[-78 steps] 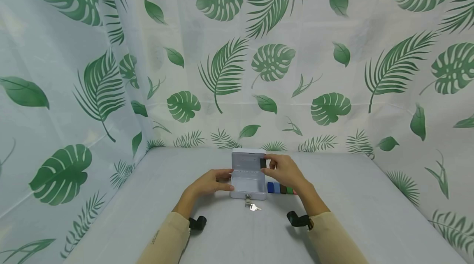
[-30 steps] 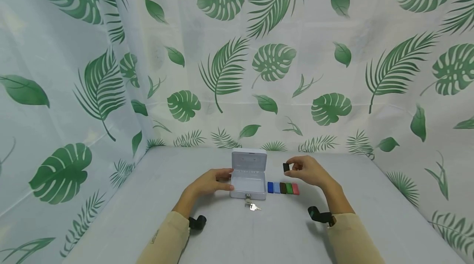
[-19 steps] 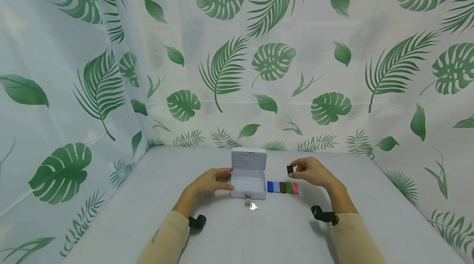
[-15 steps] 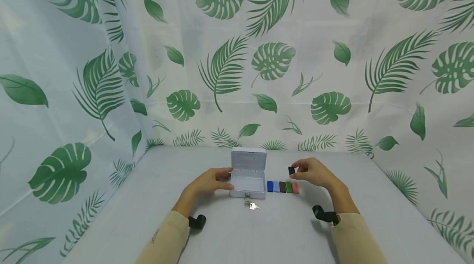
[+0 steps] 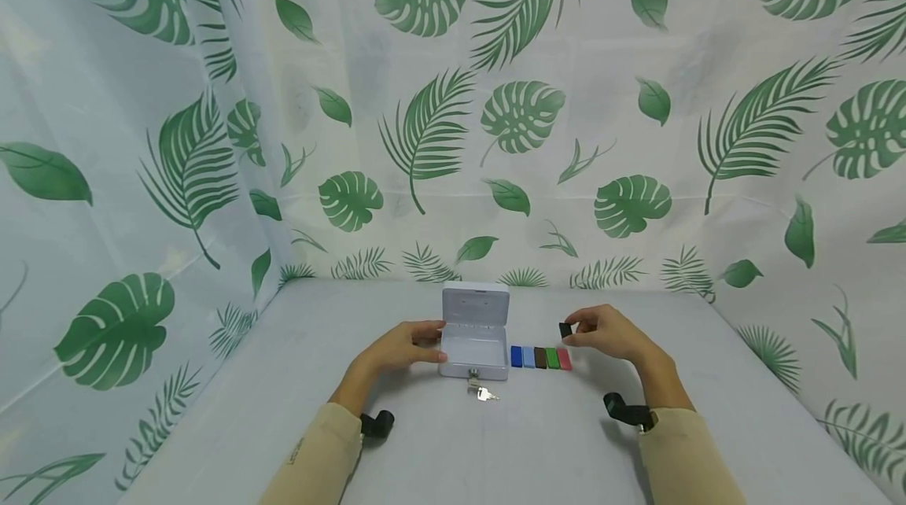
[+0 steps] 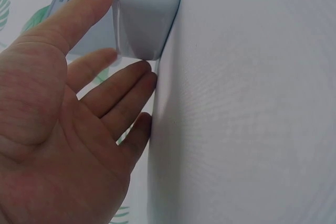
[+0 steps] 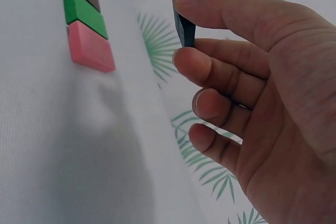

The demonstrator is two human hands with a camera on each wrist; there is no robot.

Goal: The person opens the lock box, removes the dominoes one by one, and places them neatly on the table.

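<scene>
My right hand (image 5: 610,332) pinches a small black block (image 5: 565,329) between thumb and fingertips, above the table and behind the right end of a row of coloured blocks. In the right wrist view the black block (image 7: 185,27) shows edge-on. A light grey metal cash box (image 5: 474,373) stands with its lid raised, and no block shows inside. My left hand (image 5: 399,349) is at the box's left side, thumb on the near rim and fingers extended. In the left wrist view, the thumb of my left hand (image 6: 68,114) lies along the box rim (image 6: 152,14), other fingertips at its lower side.
Right of the box lie a dark blue block (image 5: 517,356), a light blue block (image 5: 528,357), a brown block (image 5: 541,358), a green block (image 5: 553,358) and a pink block (image 5: 564,359), side by side. Keys (image 5: 485,393) hang from the box's front lock. A leaf-print curtain (image 5: 439,135) stands behind.
My right hand has carried the black block from the box's right edge rightward and lower, to behind the pink block. My left hand and the box have stayed in place.
</scene>
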